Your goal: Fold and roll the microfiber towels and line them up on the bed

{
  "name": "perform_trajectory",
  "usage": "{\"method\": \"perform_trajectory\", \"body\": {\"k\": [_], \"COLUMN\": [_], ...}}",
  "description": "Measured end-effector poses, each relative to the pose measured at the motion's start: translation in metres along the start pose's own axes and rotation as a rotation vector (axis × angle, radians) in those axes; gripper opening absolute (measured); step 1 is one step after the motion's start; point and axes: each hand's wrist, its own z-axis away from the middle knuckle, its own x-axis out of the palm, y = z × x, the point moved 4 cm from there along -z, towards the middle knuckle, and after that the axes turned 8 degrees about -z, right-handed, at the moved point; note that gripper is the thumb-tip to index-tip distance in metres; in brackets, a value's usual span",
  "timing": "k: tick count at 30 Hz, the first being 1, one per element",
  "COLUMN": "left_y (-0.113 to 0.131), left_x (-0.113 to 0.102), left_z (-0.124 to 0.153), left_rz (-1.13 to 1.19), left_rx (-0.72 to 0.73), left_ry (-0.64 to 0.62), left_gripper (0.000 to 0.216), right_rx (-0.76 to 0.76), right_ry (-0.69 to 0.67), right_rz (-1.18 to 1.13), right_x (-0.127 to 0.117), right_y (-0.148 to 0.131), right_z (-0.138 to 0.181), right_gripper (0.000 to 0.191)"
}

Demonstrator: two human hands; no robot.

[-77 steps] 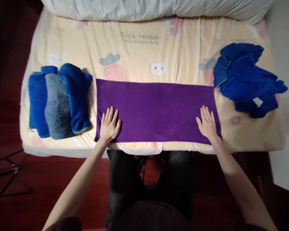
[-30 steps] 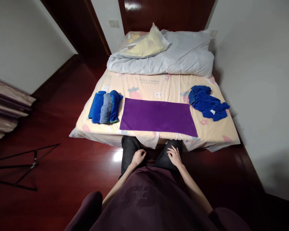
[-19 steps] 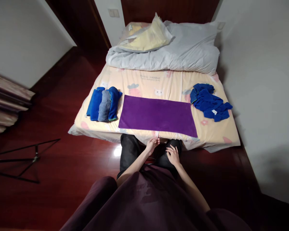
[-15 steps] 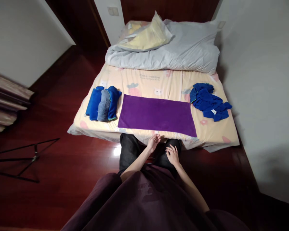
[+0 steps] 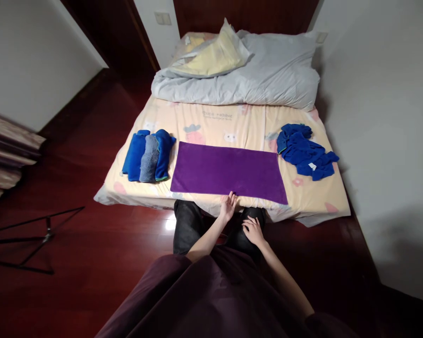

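A purple towel [image 5: 229, 171] lies flat and spread out along the near edge of the bed [image 5: 331, 197]. My left hand [image 5: 228, 206] reaches forward with its fingers apart, right at the towel's near edge, holding nothing. My right hand [image 5: 253, 231] rests on my dark trouser leg with its fingers spread. Three folded towels [image 5: 148, 155], two blue and one grey, lie side by side to the left of the purple one. A loose heap of blue cloths [image 5: 305, 150] lies to the right.
A grey duvet [image 5: 239, 75] and a yellow pillow are bunched at the head of the bed. White walls stand left and right. A dark red wooden floor surrounds the bed, with a black folding stand [image 5: 28, 237] lying on it at the left.
I have pulled back from the bed, both hands leaving the purple towel for my lap. In the last second my left hand has risen from my thigh to the towel's near edge.
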Motion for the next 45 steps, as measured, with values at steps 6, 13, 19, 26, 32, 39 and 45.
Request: {"method": "perform_trajectory", "body": {"k": [6, 13, 19, 26, 32, 39, 45], "left_y": [-0.003, -0.01, -0.016, -0.019, -0.022, -0.024, -0.021], "left_x": [0.008, 0.005, 0.001, -0.002, -0.007, -0.011, -0.007], "left_z": [-0.007, -0.013, -0.016, -0.016, -0.018, -0.018, -0.014], "left_rz": [0.016, 0.043, 0.054, 0.157, 0.167, 0.217, 0.258], "left_rx": [-0.018, -0.037, -0.049, -0.106, -0.135, -0.144, -0.141], "left_ry": [-0.006, 0.04, 0.112, 0.166, 0.19, 0.189, 0.219], "left_gripper": [0.02, 0.025, 0.022, 0.025, 0.021, 0.022, 0.017], "right_rx": [0.135, 0.042, 0.089, 0.062, 0.092, 0.198, 0.209], "right_ry": [-0.554, -0.28, -0.15, -0.079, -0.04, -0.119, -0.095], "right_rz": [0.045, 0.266, 0.325, 0.317, 0.29, 0.227, 0.163], "right_x": [-0.064, -0.145, -0.15, -0.125, -0.12, -0.135, -0.146], "right_y": [-0.027, -0.091, -0.112, -0.093, -0.073, -0.067, -0.074], "right_z": [-0.083, -0.254, -0.375, -0.441, -0.472, -0.49, -0.487], "right_gripper": [0.027, 0.025, 0.033, 0.036, 0.031, 0.029, 0.022]}}
